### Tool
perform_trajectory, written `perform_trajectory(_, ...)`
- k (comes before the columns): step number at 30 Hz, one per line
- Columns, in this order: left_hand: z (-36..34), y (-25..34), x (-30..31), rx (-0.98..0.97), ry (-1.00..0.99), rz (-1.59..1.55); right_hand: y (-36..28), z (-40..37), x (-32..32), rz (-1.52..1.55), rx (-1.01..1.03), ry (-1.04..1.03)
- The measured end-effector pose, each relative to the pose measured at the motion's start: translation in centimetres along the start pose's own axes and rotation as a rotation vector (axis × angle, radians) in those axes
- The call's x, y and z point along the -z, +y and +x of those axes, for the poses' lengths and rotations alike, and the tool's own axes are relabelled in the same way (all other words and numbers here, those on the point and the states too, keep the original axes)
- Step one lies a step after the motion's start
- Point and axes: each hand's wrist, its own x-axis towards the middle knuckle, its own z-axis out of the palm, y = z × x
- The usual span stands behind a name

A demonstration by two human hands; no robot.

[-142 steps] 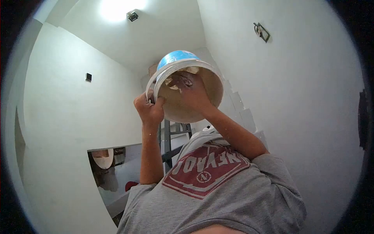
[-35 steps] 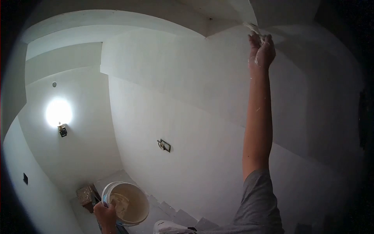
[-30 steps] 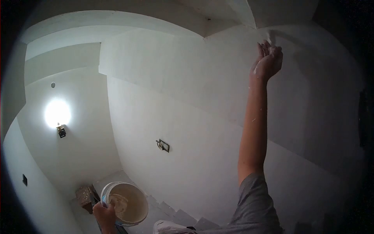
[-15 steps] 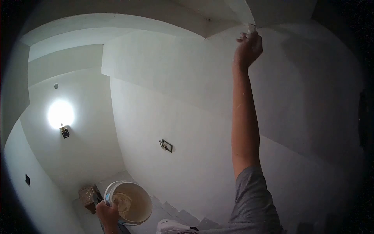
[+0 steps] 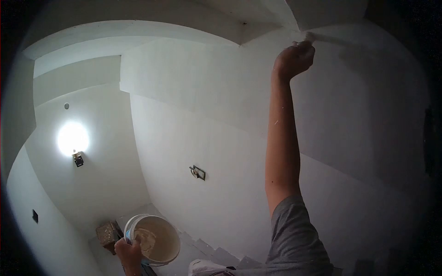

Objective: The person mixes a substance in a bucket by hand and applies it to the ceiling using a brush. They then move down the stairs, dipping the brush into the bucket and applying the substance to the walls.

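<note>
At the lower left, my left hand (image 5: 129, 254) grips the rim of a white plastic bucket (image 5: 174, 225), thumb inside and fingers outside. A cream-coloured, paste-like material (image 5: 146, 240) shows in the tilted bucket. My right hand (image 5: 296, 59) is raised at the end of a stretched arm, fingers closed around a small pale tool (image 5: 309, 36) whose kind I cannot make out. The tool's tip is right at the top of the white wall (image 5: 221, 115), just below the corner of a ceiling beam (image 5: 317, 16).
A bright wall lamp (image 5: 73, 140) glows at the left. An unlit fixture (image 5: 197, 172) sticks out from the middle wall, and a dark wall box (image 5: 35, 215) sits at far left. Below, a brown block-like object (image 5: 107, 233) stands behind the bucket, with stair-like steps (image 5: 221, 255) alongside.
My right hand has shifted slightly right and down along the wall top, its wrist bending more to the right. My left hand and the bucket stay nearly where they were.
</note>
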Motion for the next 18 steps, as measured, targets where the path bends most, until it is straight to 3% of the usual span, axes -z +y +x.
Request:
perform_trajectory(2,0.1,0.0,-0.1,-0.002,0.003,0.021,1.8,0.1,-0.3,-0.174,0.141,-0.145)
perform_trajectory(3,0.2,0.0,-0.1,0.021,-0.027,0.014,2.9,0.1,-0.7,-0.178,0.141,-0.144)
perform_trajectory(5,0.0,0.1,-0.1,0.042,-0.062,0.009,3.5,-0.2,-1.5,-0.276,0.116,-0.394)
perform_trajectory(7,-0.2,0.3,-0.3,0.008,0.011,0.041,3.0,-0.9,-1.3,-0.2,0.057,-0.362)
perform_trajectory(9,-0.1,-0.6,-0.9,0.006,0.015,0.027,1.3,-1.1,-1.3,-0.149,0.187,-0.1)
perform_trajectory(11,-0.1,-0.9,-1.1,0.007,0.017,0.017,1.5,-0.9,-1.3,-0.076,0.065,-0.113)
perform_trajectory(13,-0.1,-0.5,-0.9,0.048,-0.004,0.029,2.8,-0.7,-1.8,-0.318,0.195,-0.178)
perform_trajectory(15,0.1,-0.3,-0.8,0.059,-0.055,0.014,3.5,-0.6,-1.6,-0.329,0.203,-0.263)
perform_trajectory(18,-0.1,0.5,-0.1,0.061,-0.095,-0.005,1.6,-1.2,-1.3,0.013,-0.001,-0.029)
